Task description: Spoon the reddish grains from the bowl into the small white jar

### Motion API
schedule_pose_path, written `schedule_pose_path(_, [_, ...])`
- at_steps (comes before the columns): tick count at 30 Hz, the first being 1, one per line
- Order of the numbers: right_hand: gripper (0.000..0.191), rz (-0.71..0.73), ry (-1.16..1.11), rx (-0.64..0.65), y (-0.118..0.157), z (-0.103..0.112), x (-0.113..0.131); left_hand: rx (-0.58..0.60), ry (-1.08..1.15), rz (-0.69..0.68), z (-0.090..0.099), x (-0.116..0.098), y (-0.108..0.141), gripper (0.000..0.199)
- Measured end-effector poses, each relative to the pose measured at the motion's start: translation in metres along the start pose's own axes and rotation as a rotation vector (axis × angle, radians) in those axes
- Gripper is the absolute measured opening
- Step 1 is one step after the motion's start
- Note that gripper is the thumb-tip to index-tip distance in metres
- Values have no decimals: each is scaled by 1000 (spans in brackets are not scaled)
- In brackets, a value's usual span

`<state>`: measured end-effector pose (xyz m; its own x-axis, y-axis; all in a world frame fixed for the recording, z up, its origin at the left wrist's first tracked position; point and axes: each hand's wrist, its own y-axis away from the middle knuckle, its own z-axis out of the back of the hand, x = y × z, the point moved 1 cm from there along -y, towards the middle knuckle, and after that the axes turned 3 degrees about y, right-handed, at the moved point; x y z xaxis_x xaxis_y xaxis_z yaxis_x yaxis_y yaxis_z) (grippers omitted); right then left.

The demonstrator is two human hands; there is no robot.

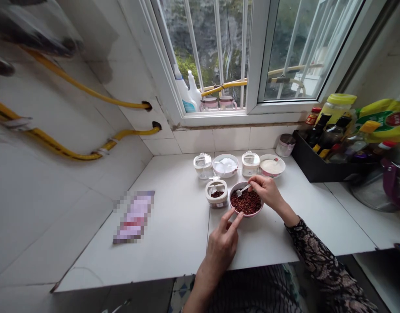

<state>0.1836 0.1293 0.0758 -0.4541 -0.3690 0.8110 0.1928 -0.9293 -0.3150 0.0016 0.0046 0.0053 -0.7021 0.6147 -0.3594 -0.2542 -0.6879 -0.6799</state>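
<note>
A bowl (245, 215) of dark red, peppercorn-like grains (247, 202) stands on the counter before me. My right hand (266, 191) pinches the handle of a small white spoon (243, 190), its tip in the grains. With index and middle fingers stretched out, my left hand (222, 241) touches the bowl's near rim and grasps nothing. Just left of the bowl is a seasoning jar (216, 201) with its lid up and some of the same grains inside. Behind are two clear-lidded jars (203, 167) (251, 164), a bowl of white powder (225, 164) and a bowl of pale granules (272, 166).
A black box (320, 167) of sauce bottles and a metal pot (371, 189) stand at the right. A blurred purple packet (134, 217) lies on the white counter (174, 243) at left. Yellow pipes (69, 152) run along the left wall. A window (216, 56) is ahead.
</note>
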Motion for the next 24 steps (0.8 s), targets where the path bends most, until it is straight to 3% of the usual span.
schedule_pose_path(6, [14, -106, -90, 1, -5, 6, -4, 0, -5, 3, -1, 0, 0, 59])
schedule_pose_path(19, [16, -63, -5, -40, -3, 8, -2, -9, 12, 5, -1, 0, 0, 60])
schedule_pose_path(24, [15, -101, -82, -51, -5, 9, -4, -2, 11, 18, -2, 0, 1, 60])
